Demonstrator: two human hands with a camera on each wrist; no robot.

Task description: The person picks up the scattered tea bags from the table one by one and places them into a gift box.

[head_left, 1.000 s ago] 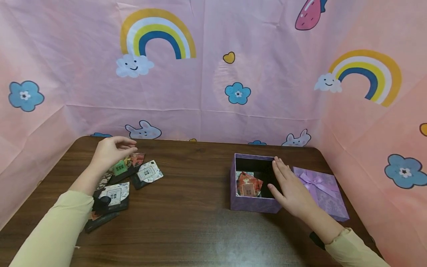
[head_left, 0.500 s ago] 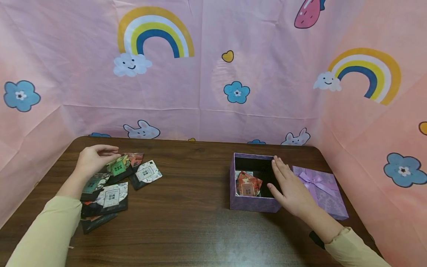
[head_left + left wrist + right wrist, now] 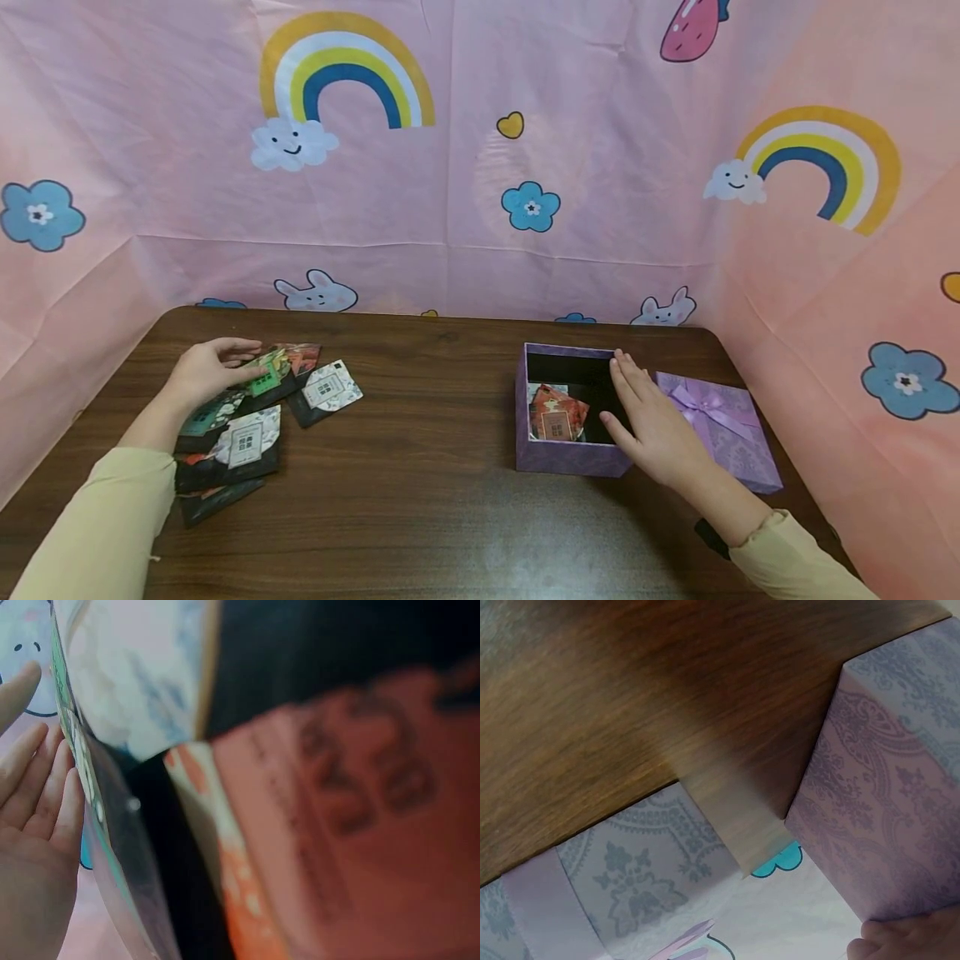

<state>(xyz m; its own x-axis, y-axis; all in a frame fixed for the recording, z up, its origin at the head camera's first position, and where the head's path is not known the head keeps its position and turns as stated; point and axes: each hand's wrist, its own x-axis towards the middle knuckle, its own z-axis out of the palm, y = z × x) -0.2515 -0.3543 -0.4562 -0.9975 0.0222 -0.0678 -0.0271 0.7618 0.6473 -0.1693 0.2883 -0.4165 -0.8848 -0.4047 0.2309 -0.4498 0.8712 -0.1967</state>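
Just under the left grip (image 3: 213, 369), at the thumb, lies a green-labelled packet (image 3: 266, 382) on the table (image 3: 405, 500). This grip is partly open: thumb and fingers stand apart and are not closed on anything; if the thumb touches the green-labelled packet, I cannot tell. Further from the person than these fingers, a red packet (image 3: 305, 357) is lying, and to their right a white packet (image 3: 326, 387). Closer to the person, below the same grip, are a teal packet (image 3: 206, 419), partly covered by the wrist, then a white-labelled packet (image 3: 246, 443) and one dark packet (image 3: 222, 502). Well apart from there, the right grip (image 3: 656, 417) is opened flat, with straight fingers resting on the right rim of a purple box (image 3: 570, 460), and it grasps nothing. Left of those fingers, inside the box, lies an orange packet (image 3: 558, 412). To the right of this grip, near the box, is a purple lid (image 3: 731, 450) with a ribbon bow (image 3: 703, 404).
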